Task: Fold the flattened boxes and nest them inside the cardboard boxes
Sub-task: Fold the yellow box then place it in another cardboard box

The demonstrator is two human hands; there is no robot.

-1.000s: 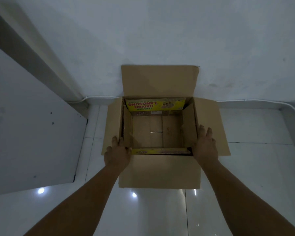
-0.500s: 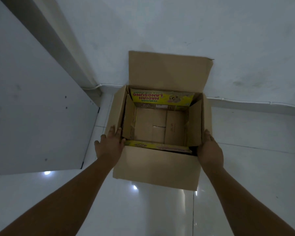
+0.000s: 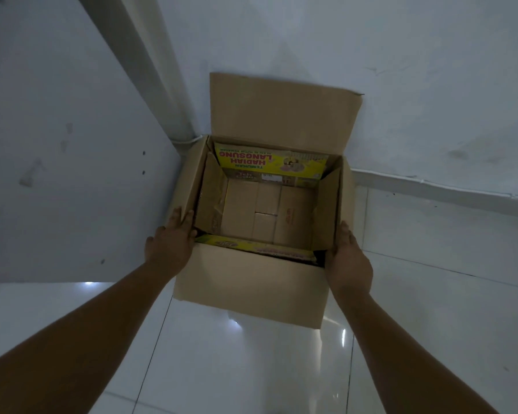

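Both side flaps are now standing folded up against the cardboard box at frame centre. The left hand is pressing flat, fingers together, on its left side; the right hand is cupping its right side. A yellow-printed box is sitting nested inside.

One view only: head cam, wide-angle, worn by the person, looking fwd and steeply down from above at an open cardboard box on a glossy tiled floor. Both forearms enter from the bottom corners, left hand and right hand reaching the box at mid-frame (close range). Frame top takes in the white wall; straight edges bow toward the borders.
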